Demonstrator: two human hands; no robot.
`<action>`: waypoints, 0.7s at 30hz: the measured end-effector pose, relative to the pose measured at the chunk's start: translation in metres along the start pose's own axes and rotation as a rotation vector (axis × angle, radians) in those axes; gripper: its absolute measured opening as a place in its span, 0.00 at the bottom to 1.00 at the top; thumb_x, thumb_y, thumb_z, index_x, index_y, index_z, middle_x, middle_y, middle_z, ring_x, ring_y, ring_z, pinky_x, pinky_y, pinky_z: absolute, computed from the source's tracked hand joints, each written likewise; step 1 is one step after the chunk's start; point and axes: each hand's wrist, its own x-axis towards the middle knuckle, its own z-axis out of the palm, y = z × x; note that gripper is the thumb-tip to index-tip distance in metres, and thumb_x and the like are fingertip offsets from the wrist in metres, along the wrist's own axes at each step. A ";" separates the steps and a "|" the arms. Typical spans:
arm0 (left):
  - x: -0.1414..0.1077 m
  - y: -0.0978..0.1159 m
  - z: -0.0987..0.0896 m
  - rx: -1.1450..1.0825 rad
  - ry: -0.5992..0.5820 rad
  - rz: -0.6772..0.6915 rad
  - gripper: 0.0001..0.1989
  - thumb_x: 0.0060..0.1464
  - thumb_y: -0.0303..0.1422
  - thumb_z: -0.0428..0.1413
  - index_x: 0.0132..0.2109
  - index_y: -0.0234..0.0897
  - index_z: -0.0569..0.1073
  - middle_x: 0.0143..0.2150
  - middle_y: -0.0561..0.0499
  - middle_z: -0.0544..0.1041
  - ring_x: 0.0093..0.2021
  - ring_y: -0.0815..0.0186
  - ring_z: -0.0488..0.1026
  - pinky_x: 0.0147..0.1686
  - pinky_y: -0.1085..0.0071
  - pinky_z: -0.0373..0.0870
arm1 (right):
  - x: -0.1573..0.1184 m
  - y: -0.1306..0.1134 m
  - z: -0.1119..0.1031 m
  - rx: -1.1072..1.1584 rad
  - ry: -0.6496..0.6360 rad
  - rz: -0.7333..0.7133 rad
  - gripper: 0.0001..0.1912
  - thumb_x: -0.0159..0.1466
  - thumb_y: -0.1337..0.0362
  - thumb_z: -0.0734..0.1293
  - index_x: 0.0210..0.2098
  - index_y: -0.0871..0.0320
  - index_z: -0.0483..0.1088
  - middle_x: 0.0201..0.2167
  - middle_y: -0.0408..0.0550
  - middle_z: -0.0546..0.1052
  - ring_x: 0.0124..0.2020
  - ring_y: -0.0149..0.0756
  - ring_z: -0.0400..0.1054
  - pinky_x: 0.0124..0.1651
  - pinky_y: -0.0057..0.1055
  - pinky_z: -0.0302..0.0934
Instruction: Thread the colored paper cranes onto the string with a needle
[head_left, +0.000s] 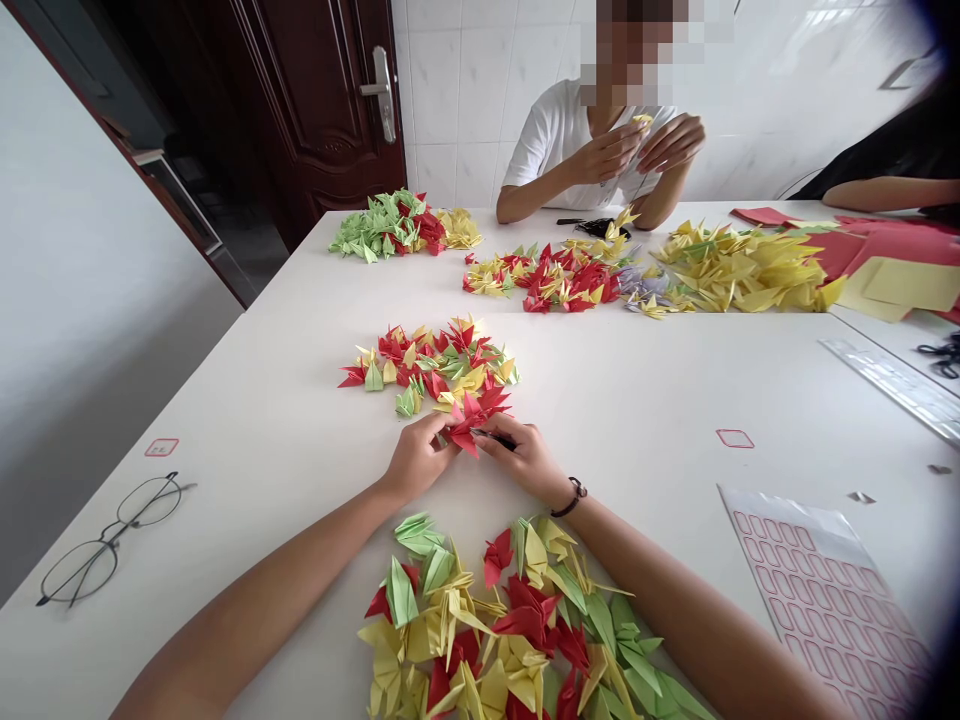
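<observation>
Watching through the head camera, I see the person's left hand (416, 458) and right hand (525, 460) meeting over a red origami crane (472, 420) on a white table (262, 470). The left fingers (439, 430) are closed against the crane's near side, gripping it. The right hand is curled around a dark slender item (495, 438), its tip against the crane; I can't tell what the item is. The crane sits at the near edge of a heap of red, yellow and green paper cranes (427, 370), with a bigger heap (510, 620) between my view and the hands. A dark bracelet (574, 497) circles the right wrist. Eyeglasses (114, 530) lie well to the left, a sheet of red-outlined labels (825, 600) to the right. Across the table, a co-worker's hands (671, 142) hold yellow paper.
</observation>
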 end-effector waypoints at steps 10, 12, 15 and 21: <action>0.001 0.000 0.000 0.038 -0.007 0.040 0.06 0.47 0.32 0.55 0.35 0.35 0.70 0.31 0.51 0.73 0.28 0.70 0.68 0.27 0.76 0.65 | 0.000 0.000 0.000 0.016 0.005 0.021 0.14 0.60 0.54 0.59 0.29 0.58 0.66 0.20 0.43 0.68 0.22 0.29 0.57 0.26 0.26 0.53; 0.001 0.001 0.000 0.037 -0.016 0.048 0.06 0.47 0.32 0.55 0.34 0.35 0.70 0.30 0.51 0.72 0.28 0.70 0.67 0.26 0.76 0.65 | -0.001 0.000 0.001 0.040 0.017 0.027 0.14 0.59 0.54 0.60 0.32 0.58 0.66 0.23 0.44 0.70 0.24 0.30 0.60 0.27 0.27 0.54; 0.002 0.004 -0.001 0.031 -0.026 0.037 0.08 0.47 0.35 0.55 0.33 0.34 0.69 0.29 0.51 0.71 0.28 0.70 0.66 0.25 0.77 0.63 | -0.001 0.001 0.001 0.084 0.048 0.044 0.14 0.58 0.53 0.62 0.33 0.59 0.65 0.26 0.45 0.71 0.26 0.31 0.62 0.29 0.27 0.56; 0.002 0.006 -0.002 0.011 -0.019 0.006 0.12 0.50 0.39 0.53 0.29 0.34 0.68 0.27 0.52 0.69 0.28 0.70 0.66 0.26 0.76 0.63 | 0.000 -0.002 0.000 0.153 0.103 0.091 0.14 0.57 0.54 0.63 0.32 0.59 0.64 0.27 0.45 0.70 0.27 0.31 0.63 0.30 0.28 0.58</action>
